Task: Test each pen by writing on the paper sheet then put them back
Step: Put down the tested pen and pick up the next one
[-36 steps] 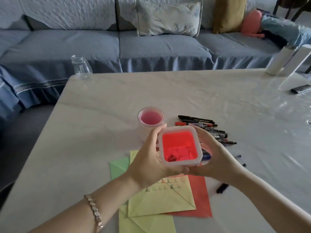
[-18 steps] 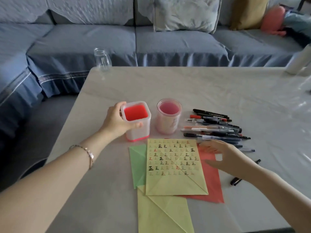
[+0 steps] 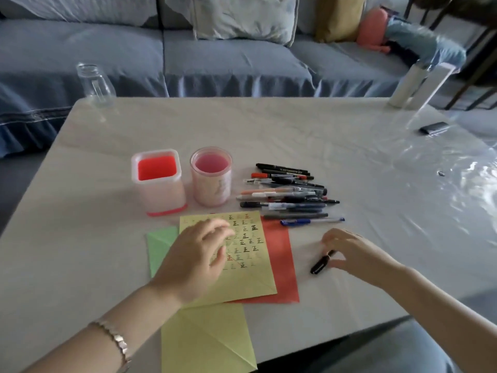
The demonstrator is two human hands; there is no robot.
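1. Black pen (image 3: 320,263): it lies alone on the tabletop (image 3: 376,184), just right of the red sheet (image 3: 282,265) and well apart from the pen pile (image 3: 290,195). Its long axis runs diagonally, with the near end toward the left and the far end toward the right. Which end is the tip cannot be told.
2. Right hand (image 3: 359,254): this is the nearer hand. The pen's far end lies directly under its curved fingers (image 3: 329,236), with the thumb just beside the barrel. A gap shows between thumb and fingers, so nothing is gripped yet.
3. Left hand (image 3: 195,255): it is over the yellow paper sheet (image 3: 255,273), its fingers relaxed and loosely spread, and it holds nothing. Motion blur hides whether it touches the paper.
4. Coming move (judgement): the thumb and forefinger pinch across the barrel, at right angles to the diagonal axis. The pen then goes left to the sheet.
5. Holders: the square holder (image 3: 158,184) and the round holder (image 3: 211,179) stand upright beyond the sheet, and no pens show above their rims.
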